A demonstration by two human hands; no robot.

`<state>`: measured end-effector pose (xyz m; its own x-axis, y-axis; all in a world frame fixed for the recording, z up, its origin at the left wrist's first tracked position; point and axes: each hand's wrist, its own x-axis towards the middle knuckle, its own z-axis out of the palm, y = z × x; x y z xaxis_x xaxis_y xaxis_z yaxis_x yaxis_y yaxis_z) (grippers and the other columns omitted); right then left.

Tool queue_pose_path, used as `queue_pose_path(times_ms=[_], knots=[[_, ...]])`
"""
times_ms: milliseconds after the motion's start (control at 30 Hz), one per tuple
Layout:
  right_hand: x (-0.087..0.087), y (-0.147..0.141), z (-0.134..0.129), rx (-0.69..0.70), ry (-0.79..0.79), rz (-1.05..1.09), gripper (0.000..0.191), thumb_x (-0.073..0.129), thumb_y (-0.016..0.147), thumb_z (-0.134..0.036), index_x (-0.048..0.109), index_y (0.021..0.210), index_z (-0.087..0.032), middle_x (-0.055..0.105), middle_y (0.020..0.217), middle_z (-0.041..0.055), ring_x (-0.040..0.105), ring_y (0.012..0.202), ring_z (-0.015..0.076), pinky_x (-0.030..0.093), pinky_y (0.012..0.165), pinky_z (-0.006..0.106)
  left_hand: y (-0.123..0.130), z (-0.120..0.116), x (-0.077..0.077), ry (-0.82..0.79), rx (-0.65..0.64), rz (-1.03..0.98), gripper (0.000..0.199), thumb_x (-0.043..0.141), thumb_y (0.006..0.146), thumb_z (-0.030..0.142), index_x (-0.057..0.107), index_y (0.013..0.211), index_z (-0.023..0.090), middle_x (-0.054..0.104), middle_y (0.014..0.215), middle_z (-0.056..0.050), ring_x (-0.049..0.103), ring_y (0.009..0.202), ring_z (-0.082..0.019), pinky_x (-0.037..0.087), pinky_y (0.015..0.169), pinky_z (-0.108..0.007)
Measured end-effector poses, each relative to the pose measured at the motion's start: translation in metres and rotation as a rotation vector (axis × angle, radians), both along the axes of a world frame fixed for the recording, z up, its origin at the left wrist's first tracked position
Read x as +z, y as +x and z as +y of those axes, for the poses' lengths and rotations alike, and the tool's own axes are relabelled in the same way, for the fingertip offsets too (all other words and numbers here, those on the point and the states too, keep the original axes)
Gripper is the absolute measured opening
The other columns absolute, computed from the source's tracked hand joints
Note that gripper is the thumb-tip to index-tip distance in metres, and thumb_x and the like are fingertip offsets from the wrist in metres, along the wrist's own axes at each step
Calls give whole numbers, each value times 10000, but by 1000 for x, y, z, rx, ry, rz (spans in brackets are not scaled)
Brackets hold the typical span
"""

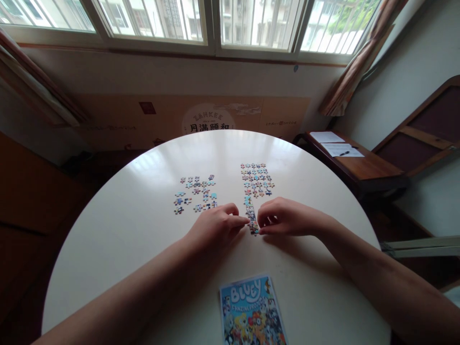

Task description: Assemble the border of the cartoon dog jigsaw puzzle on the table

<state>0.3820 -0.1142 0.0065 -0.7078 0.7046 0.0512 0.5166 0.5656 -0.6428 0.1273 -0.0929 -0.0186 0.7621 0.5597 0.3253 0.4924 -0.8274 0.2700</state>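
one narrow strip of jigsaw pieces (252,215), apparently joined, lies in the gap between the person's two hands, and it looks like all that is put together so far; the work seems to be at an early stage. everything else is loose, in two groups. one scattered group of loose pieces (196,190) lies beyond the left hand (217,224) and a little to its left; one tidier block of loose pieces (258,178), set out in about five rows, lies beyond the right hand (285,218) and slightly to its left. the pieces are too small to count exactly.

the left hand is partly curled, its index finger stretched out to the strip's left edge. the right hand is loosely curled, thumb and fingertips by the strip's near right side. whether either one grips a piece cannot be told.

one bluey picture sheet (251,309) lies nearer the person than both hands, and one round white table (125,258) bears it all.
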Motion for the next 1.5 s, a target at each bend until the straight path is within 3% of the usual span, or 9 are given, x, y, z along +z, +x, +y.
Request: queue_pose_path(times_ms=[233,433,733,1000,1500], knots=[[-2,10,8,-169,16,-4,197,661,924,-313,658,804,-156,599,692,-14,496,622,106,372,587,244,-10,5,13,-17,33,-31,231,550,979,269,780,971,257,732,925,-29,641,684,-128,462,613,-263],[-10,11,12,-189,-7,-12,276,632,932,-349,576,728,-170,498,627,-43,422,582,96,326,558,244,-14,10,20,-20,48,54,288,586,954,350,709,751,188,685,780,-15,572,599,-113,412,564,-258],[-8,18,11,-115,-17,-58,389,652,914,-393,457,646,-190,401,591,-62,341,569,86,260,546,259,-2,1,10,-116,-185,61,231,575,962,314,804,930,316,687,858,5,586,631,-93,404,594,-249],[-4,15,8,-97,39,-142,424,672,893,-428,470,610,-186,392,568,-63,336,544,81,243,537,264,-1,3,8,-104,-207,69,245,572,971,345,797,1063,369,685,896,-1,573,625,-95,399,604,-254],[-9,8,7,-201,26,-122,380,653,889,-373,466,614,-189,402,562,-58,339,554,95,247,538,263,-3,-2,8,-60,-184,113,225,590,960,319,788,1050,377,688,888,-5,574,653,-120,389,600,-269]])
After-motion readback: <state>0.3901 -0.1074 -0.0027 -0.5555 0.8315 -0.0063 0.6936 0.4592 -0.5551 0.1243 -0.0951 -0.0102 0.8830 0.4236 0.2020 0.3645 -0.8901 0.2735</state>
